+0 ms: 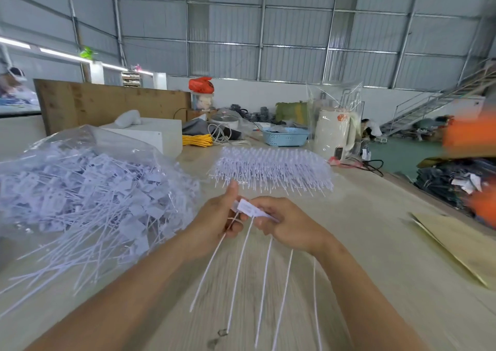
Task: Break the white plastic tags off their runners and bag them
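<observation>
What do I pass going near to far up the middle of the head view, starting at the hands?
Left hand and right hand holding a tag strip → stack of unbroken tags → blue basket → back wall.

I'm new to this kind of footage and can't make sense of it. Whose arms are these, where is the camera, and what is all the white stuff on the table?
There is no machine here. One picture, taken by a wide-angle camera worn on a person's head, looks forward and down at that person's own bare arms. The left hand and right hand together hold a strip of white plastic tags, each with a pinching grip; long thin tails hang from it toward the camera. On the wooden table, at the left, a clear plastic bag holds a heap of loose tags. Farther back lies a stack of unbroken tag strips. Behind that are a blue basket, a yellow coil of cord and a white kettle.
</observation>
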Motion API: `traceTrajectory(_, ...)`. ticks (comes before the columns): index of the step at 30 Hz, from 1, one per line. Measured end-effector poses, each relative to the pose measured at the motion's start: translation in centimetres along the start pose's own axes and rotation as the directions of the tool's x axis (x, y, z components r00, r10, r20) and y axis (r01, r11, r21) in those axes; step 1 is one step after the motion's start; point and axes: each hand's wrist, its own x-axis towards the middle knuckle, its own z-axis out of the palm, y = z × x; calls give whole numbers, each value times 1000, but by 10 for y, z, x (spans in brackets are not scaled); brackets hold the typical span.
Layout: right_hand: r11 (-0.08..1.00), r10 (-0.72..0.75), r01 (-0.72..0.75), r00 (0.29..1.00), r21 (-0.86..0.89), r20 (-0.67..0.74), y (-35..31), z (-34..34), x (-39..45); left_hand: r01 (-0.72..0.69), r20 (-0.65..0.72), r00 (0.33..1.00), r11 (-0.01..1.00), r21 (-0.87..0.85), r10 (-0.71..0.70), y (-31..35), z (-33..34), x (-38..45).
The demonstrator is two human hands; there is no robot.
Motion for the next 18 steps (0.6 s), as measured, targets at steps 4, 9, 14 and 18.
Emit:
traceTrajectory(4, 1000, 4, -3, 1000, 31, -31, -2, 7, -1, -60, 26, 998, 993, 98, 58, -6, 5, -2)
traceTrajectory(9, 997, 24, -17, 996, 80, -82, -1, 11, 3, -119, -34, 991, 977, 177, 127, -9, 6, -4)
traceTrajectory(14, 996, 55, -70, 968, -54, -245, 0, 10, 6, -196, -120, 970, 972, 127, 211, -2, 8, -7)
traceTrajectory(18, 998, 61, -60, 996, 27, -65, -1, 10, 1, -192, -98, 974, 974, 123, 204, 2, 10, -10)
